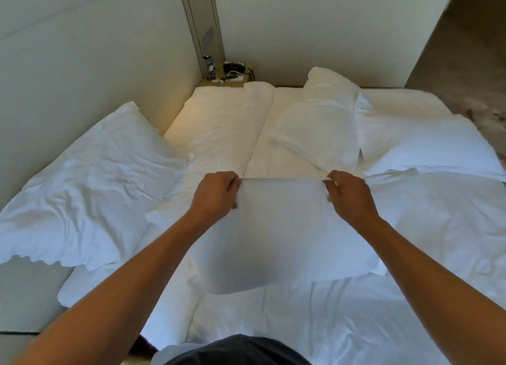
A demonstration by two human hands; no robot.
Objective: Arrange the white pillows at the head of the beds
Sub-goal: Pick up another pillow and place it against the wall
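Note:
I hold a white pillow [282,233] up over the middle of the bed by its top edge. My left hand [215,193] pinches its top left corner and my right hand [349,196] pinches its top right corner. The pillow hangs down toward me and hides the bedding under it. Another white pillow [85,189] leans against the left wall. A third [315,124] lies at an angle near the far end of the bed, and one more [427,143] lies flat at the right.
The bed [219,124] carries rumpled white sheets and a duvet. A small shelf [230,81] with a phone, cables and dark gadgets sits in the far corner. Walls close off the left and far sides. Brown carpet [465,50] lies to the right.

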